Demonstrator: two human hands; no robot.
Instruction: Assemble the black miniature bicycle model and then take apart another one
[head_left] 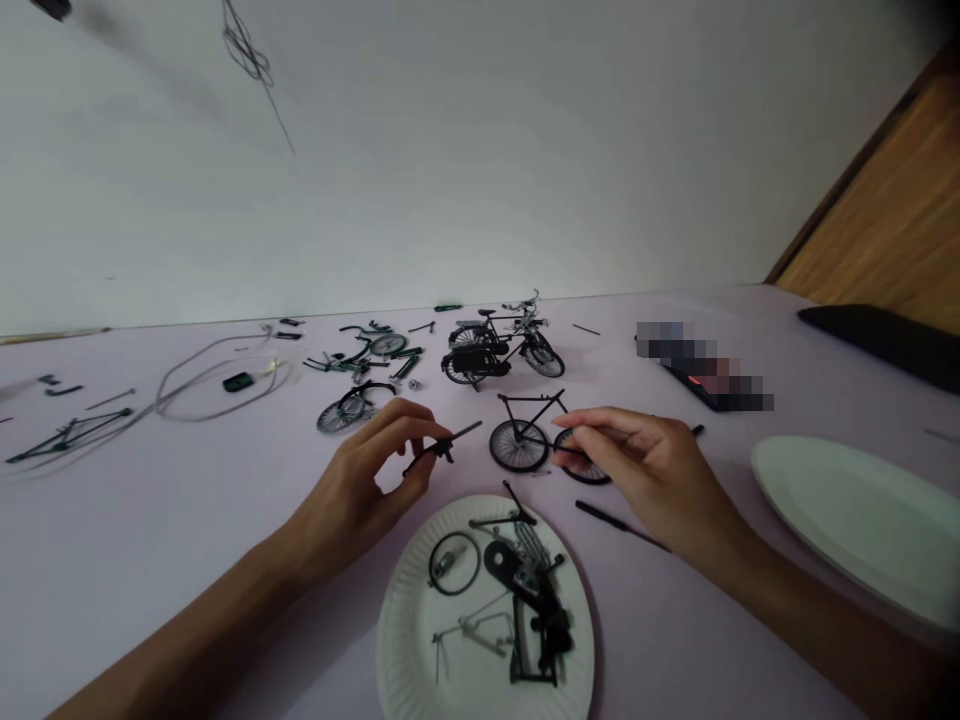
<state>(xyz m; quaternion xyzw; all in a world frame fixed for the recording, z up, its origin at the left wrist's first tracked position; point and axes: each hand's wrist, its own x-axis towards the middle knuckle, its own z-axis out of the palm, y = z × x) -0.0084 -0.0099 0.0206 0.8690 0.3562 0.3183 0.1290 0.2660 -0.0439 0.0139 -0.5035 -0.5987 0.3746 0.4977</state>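
My left hand [390, 455] pinches a small dark model part [444, 447], with a curved strip and a straight thin end, between thumb and fingers. It looks like a mudguard piece, but its exact kind is unclear. To the right, my right hand [637, 455] has its fingers closed around the front of a black model bicycle [519, 445], which has a frame and two spoked wheels. The fingers partly cover the front wheel. Below both hands, a white paper plate [397, 640] carries several loose black and grey parts, among them a thin black ring [454, 562].
A complete black model bicycle [502, 345] stands behind. Green bicycle parts [352, 360] and a loose wheel assembly [345, 408] lie left of it, near a pale cable [161, 385]. Rightward are a blurred phone [694, 375], a black rod [619, 522] and a second white plate [847, 500].
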